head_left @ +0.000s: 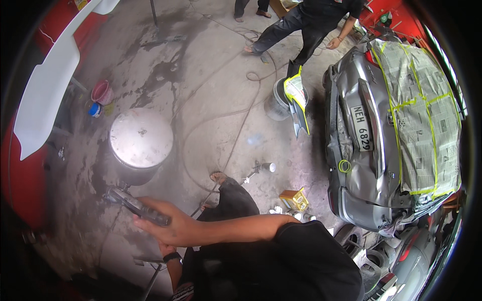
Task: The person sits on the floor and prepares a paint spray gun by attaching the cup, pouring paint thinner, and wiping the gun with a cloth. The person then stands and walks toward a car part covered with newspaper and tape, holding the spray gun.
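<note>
My right hand (170, 226) is closed round the handle of a metal spray gun (131, 203), my forearm reaching across from the right. A round silver cup (140, 138) with a flat lid stands on top of the gun, close to the camera. Below the right hand shows part of my left hand (166, 248), a black band on its wrist. Its fingers are hidden, so what they do cannot be made out. A long white moulded panel (50, 88) is up at the left, apart from the gun.
A silver car (354, 175) masked with newspaper (427, 135) stands at right. A hose (236, 138) loops over the floor. A grey bucket (277, 108), a gold tin (294, 199), a pink bucket (102, 93) and tyres (350, 236) stand about. Another person (321, 22) is beyond.
</note>
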The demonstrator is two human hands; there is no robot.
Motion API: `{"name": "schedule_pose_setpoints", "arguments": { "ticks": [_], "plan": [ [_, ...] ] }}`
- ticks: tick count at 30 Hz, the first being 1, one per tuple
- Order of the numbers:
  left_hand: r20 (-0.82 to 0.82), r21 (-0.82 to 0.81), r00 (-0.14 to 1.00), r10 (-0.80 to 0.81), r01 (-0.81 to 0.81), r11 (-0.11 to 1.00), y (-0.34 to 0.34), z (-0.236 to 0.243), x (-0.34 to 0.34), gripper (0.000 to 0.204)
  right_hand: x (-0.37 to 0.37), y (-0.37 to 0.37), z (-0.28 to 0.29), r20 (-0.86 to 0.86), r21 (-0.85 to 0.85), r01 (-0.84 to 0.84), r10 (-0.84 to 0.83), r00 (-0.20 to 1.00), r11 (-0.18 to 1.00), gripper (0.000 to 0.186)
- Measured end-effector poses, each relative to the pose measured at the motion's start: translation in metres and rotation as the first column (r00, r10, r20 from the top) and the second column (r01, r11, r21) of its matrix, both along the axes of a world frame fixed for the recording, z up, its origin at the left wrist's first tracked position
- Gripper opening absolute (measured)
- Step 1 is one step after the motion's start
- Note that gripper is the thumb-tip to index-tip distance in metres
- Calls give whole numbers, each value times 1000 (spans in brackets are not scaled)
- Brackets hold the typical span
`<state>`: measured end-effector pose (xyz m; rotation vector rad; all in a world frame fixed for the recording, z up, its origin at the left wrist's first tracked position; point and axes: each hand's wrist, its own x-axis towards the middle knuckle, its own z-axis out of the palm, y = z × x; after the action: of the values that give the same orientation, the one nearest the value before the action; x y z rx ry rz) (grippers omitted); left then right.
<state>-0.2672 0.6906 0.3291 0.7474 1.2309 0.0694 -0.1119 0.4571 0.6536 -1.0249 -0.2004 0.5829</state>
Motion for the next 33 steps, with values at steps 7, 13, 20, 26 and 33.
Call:
{"name": "schedule_pose_setpoints", "arguments": {
  "ticks": [7,13,20,26,33],
  "plan": [
    [-12,-601,886,463,-376,705,84,-48,-20,13,2,-10,-31,658,-132,323,-160,735,937,57],
    [338,-240,902,268,-193,951,141,-32,4,22,2,-33,-41,664,-154,164,-20,748,974,65],
    [318,419,879,-356,206,884,167,-48,8,24,-17,-43,-68,638,-169,129,8,770,977,73],
    [129,-36,930,-345,352,935,180,-74,-48,10,-18,-58,-65,583,-280,29,146,799,960,79],
    [-196,15,843,-501,514,858,151,-81,-106,7,-32,-58,-94,579,-340,57,161,799,939,79]
  ]
}}
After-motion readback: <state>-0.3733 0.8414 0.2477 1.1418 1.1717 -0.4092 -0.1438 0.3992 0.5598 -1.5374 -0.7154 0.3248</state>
